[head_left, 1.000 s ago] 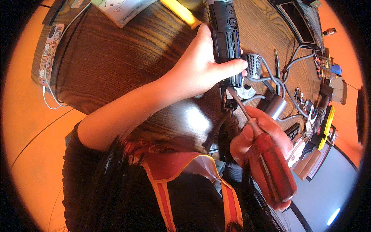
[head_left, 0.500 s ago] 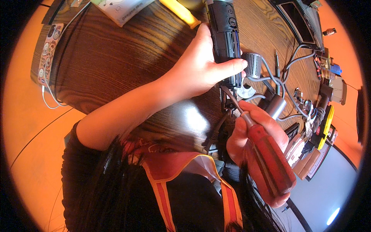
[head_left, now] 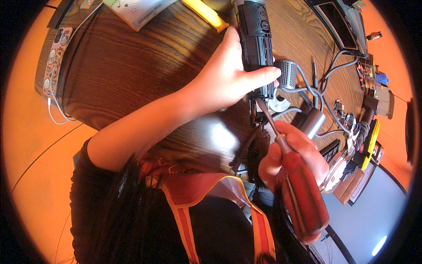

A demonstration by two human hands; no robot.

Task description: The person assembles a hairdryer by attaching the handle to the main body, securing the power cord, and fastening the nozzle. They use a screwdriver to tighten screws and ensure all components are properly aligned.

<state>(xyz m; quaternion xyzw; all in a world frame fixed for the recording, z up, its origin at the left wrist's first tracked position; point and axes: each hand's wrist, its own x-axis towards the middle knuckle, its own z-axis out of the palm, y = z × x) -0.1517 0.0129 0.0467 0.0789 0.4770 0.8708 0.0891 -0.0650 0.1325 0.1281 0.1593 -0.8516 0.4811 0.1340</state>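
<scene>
My left hand [head_left: 231, 72] is closed around a black cylindrical device body [head_left: 256, 48], its thumb across the front near the lower end. Two small round marks show on the upper part of that body. In my right hand [head_left: 292, 152] is a large flat-bladed screwdriver [head_left: 303, 193] with a red handle. Its blade points up and left, the tip at the lower end of the device, where a narrow black part hangs down. Whether the tip presses into a gap there, I cannot tell. A dark cord [head_left: 252, 143] runs down from that end.
Behind my right hand, grey cables [head_left: 318, 94], a perforated grey cylinder [head_left: 287, 75] and a smooth grey cylinder [head_left: 314, 122] lie on the wooden table [head_left: 145, 57]. A yellow-handled tool [head_left: 204, 14] and a package [head_left: 136, 13] are at the far side. A patterned phone [head_left: 56, 61] sits far left.
The screwdriver's handle has swung slightly to the left and down, and its blade now stands a little steeper. My left hand and the device stay in place.
</scene>
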